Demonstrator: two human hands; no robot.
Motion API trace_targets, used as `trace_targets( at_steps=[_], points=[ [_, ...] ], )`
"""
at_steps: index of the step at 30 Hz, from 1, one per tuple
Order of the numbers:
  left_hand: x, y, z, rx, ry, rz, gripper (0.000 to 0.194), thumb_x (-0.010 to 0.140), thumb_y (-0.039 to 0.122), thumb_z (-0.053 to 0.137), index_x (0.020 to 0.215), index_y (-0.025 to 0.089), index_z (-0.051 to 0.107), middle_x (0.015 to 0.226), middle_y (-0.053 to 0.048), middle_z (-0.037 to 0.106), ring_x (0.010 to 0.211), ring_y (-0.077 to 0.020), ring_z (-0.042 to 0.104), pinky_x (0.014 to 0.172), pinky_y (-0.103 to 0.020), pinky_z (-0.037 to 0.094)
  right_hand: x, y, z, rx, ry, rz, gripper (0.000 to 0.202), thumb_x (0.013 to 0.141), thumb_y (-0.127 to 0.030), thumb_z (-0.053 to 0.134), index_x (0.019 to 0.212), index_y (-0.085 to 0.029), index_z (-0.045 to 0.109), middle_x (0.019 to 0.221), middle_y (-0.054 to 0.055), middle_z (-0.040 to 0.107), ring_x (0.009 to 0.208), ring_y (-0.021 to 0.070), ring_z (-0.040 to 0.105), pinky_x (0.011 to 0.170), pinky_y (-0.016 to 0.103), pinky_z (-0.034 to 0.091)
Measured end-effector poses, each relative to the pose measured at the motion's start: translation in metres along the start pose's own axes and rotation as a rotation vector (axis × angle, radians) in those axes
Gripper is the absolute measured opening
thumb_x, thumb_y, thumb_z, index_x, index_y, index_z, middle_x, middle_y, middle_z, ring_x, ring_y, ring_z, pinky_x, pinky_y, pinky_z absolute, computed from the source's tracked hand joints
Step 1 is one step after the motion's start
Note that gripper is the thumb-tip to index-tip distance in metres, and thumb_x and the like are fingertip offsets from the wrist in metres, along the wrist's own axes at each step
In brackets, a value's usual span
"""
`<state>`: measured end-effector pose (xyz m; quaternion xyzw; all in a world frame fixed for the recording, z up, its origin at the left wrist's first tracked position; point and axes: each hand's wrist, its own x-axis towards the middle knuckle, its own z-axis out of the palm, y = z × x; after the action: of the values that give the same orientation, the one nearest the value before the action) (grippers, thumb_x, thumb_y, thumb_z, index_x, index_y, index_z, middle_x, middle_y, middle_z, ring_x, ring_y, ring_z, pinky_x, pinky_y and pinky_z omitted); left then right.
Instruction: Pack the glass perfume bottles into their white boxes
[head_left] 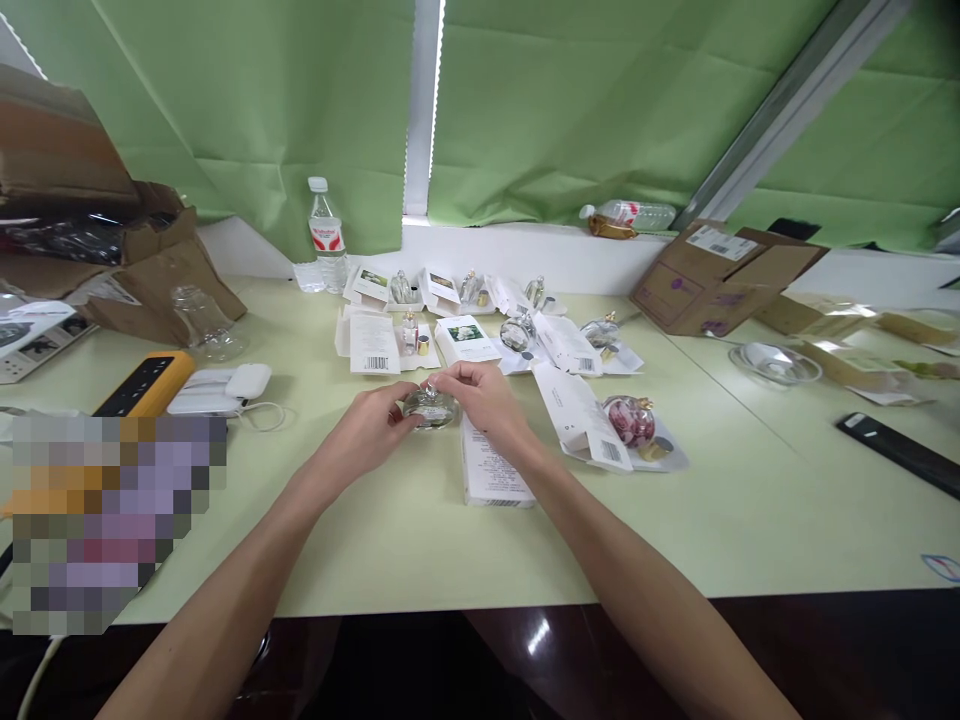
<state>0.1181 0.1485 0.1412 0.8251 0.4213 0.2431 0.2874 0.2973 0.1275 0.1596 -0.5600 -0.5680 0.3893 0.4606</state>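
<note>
A small round clear-glass bottle (430,410), like a perfume bottle, stands on the table between my hands. My left hand (373,425) grips its left side with thumb and fingers. My right hand (486,402) pinches the bottle's narrow top; my fingers partly hide what is there. Beneath my right wrist lies a white printed carton (491,475), partly covered. Just behind is a white box with a flower picture (466,335). To the right, a pink-patterned bottle (631,422) lies on its opened white packaging beside a gold cap (657,449).
Several more glass bottles and opened white cartons (375,340) fill the table's back middle. A water bottle (328,240) stands at the wall. Cardboard boxes (697,280) flank both sides. A yellow-and-black power strip (146,385) and white charger (247,381) lie left, a black bar (904,452) right.
</note>
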Motion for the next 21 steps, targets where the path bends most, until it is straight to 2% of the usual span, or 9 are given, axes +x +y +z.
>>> trace_targets(
  at_steps=[5,10,14,18,21],
  points=[
    [0.0,0.001,-0.001,-0.006,-0.012,-0.006,0.023,0.088,0.034,0.051,0.106,0.025,0.062,0.079,0.0,0.066,0.068,-0.018,0.063,0.064,-0.028,0.046,0.002,0.001,-0.002,-0.009,0.004,-0.022,0.024,0.079,-0.04,0.063,0.079,-0.018,0.072,0.078,0.004,0.069,0.069,0.0156,0.059,0.057,0.026,0.043],
    [0.0,0.001,-0.002,0.004,-0.013,-0.013,0.024,0.088,0.036,0.052,0.107,0.024,0.062,0.079,-0.001,0.068,0.067,-0.0187,0.064,0.064,-0.029,0.047,0.006,0.007,-0.007,0.002,-0.043,-0.082,0.028,0.083,-0.043,0.062,0.085,-0.017,0.072,0.084,0.005,0.072,0.078,0.0175,0.064,0.067,0.029,0.049],
    [-0.001,0.0,-0.004,0.006,-0.008,-0.041,0.032,0.087,0.037,0.054,0.116,0.025,0.061,0.084,-0.002,0.07,0.072,-0.0203,0.066,0.066,-0.03,0.049,0.008,0.008,-0.012,0.024,0.023,-0.123,0.029,0.089,-0.041,0.055,0.088,-0.017,0.072,0.092,0.007,0.073,0.086,0.0189,0.066,0.075,0.031,0.052],
    [-0.001,-0.002,-0.006,0.001,-0.02,-0.046,0.035,0.087,0.037,0.055,0.119,0.025,0.061,0.09,-0.003,0.071,0.075,-0.0205,0.067,0.069,-0.031,0.05,0.008,0.008,-0.017,-0.161,0.129,-0.202,0.024,0.09,-0.033,0.054,0.085,-0.018,0.071,0.089,0.006,0.073,0.085,0.0194,0.067,0.078,0.033,0.052],
    [-0.001,-0.005,-0.009,0.004,-0.018,-0.049,0.034,0.086,0.037,0.056,0.117,0.025,0.061,0.096,-0.004,0.071,0.078,-0.0206,0.067,0.074,-0.033,0.051,0.008,0.01,-0.018,-0.346,0.106,-0.246,0.02,0.09,-0.028,0.053,0.086,-0.018,0.071,0.088,0.005,0.073,0.082,0.0193,0.067,0.075,0.033,0.051]
  ],
)
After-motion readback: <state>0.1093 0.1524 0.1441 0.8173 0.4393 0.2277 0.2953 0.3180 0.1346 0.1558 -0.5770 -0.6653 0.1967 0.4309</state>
